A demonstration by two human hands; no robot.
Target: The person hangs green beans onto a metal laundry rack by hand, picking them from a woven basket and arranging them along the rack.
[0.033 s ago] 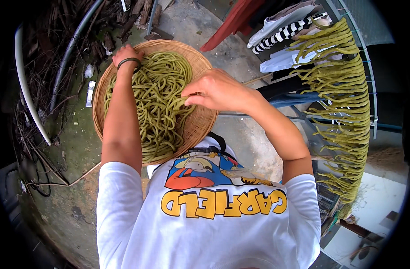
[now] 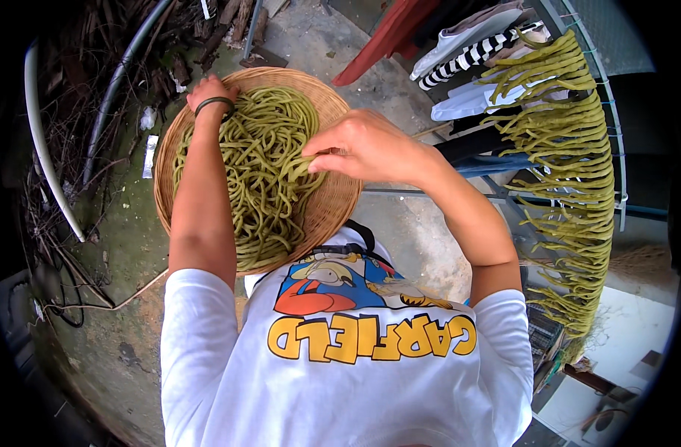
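A round woven basket, tilted against my front, holds a tangled heap of limp green long beans. My left hand, with a dark bangle at the wrist, is closed on the basket's far left rim; its fingertips are partly hidden. Over the basket's right side, my right hand pinches a long bean between thumb and fingers. The bean's lower part runs into the heap, so I cannot tell how much of it is loose.
More long beans hang in a dense row from a rack on the right. Clothes hang behind it. Dry twigs and a pale pipe lie at the left. A thin stick crosses the mossy floor.
My right hand has shifted very slightly to the right, still pinching the bean. My left hand and the basket look almost the same.
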